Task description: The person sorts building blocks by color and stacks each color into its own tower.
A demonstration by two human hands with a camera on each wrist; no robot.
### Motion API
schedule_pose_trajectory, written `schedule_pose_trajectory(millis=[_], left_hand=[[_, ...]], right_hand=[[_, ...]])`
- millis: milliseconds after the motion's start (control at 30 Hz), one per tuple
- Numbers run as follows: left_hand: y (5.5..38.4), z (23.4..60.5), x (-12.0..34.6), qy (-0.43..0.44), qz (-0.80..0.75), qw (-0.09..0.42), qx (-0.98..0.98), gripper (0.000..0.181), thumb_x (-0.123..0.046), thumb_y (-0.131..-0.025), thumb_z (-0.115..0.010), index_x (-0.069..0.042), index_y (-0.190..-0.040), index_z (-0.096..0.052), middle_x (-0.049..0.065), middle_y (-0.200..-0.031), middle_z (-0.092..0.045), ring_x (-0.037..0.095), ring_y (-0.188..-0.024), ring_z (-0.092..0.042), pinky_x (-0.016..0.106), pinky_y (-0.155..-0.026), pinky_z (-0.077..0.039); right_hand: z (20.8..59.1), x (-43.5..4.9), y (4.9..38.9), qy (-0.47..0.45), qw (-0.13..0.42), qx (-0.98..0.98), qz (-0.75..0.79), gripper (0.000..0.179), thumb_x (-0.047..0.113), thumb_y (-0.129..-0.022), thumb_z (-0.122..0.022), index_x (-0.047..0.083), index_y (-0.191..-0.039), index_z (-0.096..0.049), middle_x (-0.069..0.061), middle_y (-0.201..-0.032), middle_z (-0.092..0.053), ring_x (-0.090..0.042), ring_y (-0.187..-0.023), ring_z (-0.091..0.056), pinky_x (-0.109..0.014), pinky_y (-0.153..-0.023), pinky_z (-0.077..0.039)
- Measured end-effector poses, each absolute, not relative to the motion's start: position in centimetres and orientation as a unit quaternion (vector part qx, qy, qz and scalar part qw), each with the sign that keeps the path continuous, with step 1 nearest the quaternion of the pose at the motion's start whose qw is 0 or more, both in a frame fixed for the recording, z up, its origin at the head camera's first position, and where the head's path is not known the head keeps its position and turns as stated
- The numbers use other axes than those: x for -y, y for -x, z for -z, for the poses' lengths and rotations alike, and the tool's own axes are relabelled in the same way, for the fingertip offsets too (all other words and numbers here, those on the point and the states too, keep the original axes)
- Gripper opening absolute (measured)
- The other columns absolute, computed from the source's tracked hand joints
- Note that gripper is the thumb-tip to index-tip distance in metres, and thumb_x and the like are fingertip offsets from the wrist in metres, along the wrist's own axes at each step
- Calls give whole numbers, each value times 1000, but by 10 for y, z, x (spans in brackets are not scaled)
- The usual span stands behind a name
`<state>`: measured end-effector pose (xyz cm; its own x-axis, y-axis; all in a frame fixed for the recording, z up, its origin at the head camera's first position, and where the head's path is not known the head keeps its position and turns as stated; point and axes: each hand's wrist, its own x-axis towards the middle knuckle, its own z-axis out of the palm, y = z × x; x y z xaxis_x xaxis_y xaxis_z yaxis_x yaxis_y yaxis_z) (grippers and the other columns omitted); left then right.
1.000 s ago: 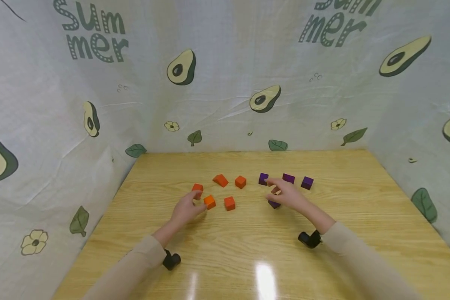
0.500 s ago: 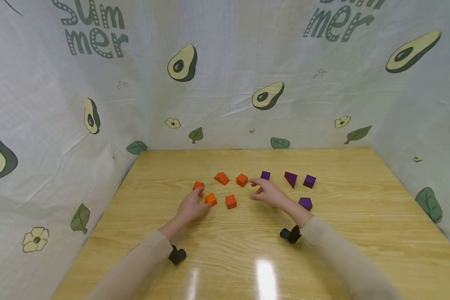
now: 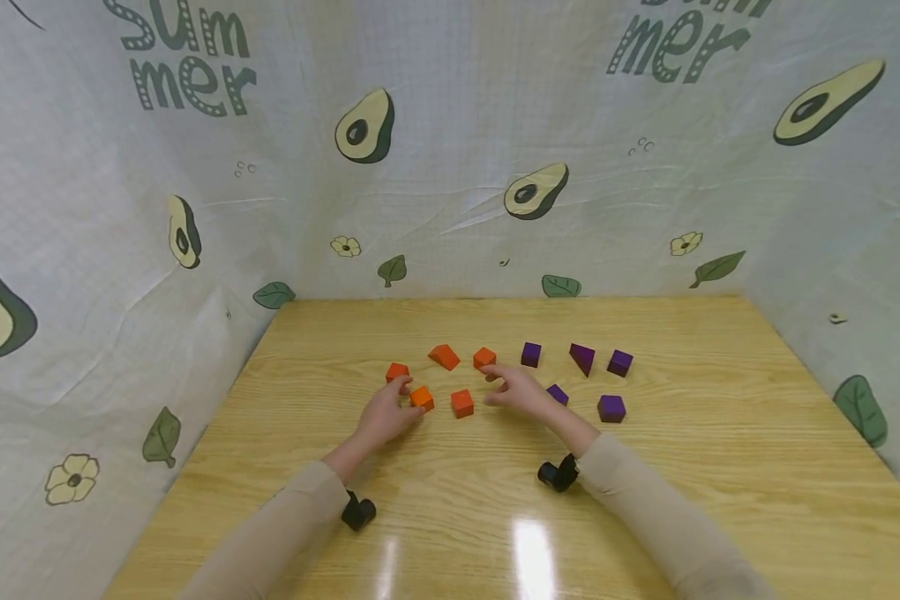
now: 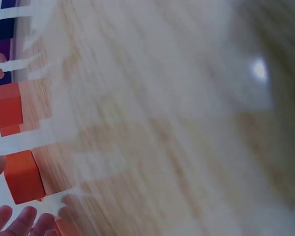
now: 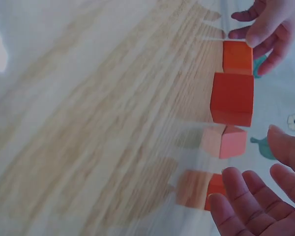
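My left hand (image 3: 384,414) is low over the table beside an orange cube (image 3: 422,399), fingers spread apart. In the left wrist view that cube (image 4: 24,177) lies between thumb and fingers with gaps around it. A red-orange cube (image 3: 397,372) sits just beyond the left fingertips. My right hand (image 3: 523,392) hovers with thumb and fingers apart, near a red-orange cube (image 3: 484,358) at the back and another (image 3: 462,403) to its left. The right wrist view shows the right hand (image 5: 258,196) holding nothing. Farther back lies an orange wedge-like block (image 3: 444,357).
Purple cubes (image 3: 531,354), (image 3: 620,362), (image 3: 612,408) and a purple triangular block (image 3: 582,358) lie on the right. One more purple cube (image 3: 557,394) is partly behind the right wrist. A patterned cloth (image 3: 450,242) borders the wooden table (image 3: 450,517).
The right hand has moved left from the purple blocks toward the orange ones, uncovering purple blocks. My left hand has barely shifted. The blocks appear to stay in place.
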<state>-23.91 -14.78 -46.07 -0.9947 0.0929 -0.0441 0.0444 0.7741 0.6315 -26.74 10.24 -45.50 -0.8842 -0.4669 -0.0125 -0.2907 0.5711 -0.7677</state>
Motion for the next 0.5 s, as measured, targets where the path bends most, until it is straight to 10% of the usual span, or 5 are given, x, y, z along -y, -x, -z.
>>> schedule_pose_trajectory(millis=[300,500], left_hand=[[230,450,131,-129,-263,-72,-954,51,-19,-77,-72,-1,-121,-55,16,-115,-58,34,-107,-52,47,-93,-38],[228,449,117,-126,-305,-45,-943,50,-17,-79,-69,-5,-124,-53,11,-117,-56,28,-104,-55,43,-84,-46]], right_hand=[[458,-87,269,196,131,-872,429,52,6,-82,-66,1,-130,-48,-18,-119,-56,-24,-87,-61,-30,-71,-50],[460,-79,271,189,142,-866,442,49,2,-81,-66,0,-127,-51,-18,-120,-56,-23,-88,-62,-29,-71,-50]])
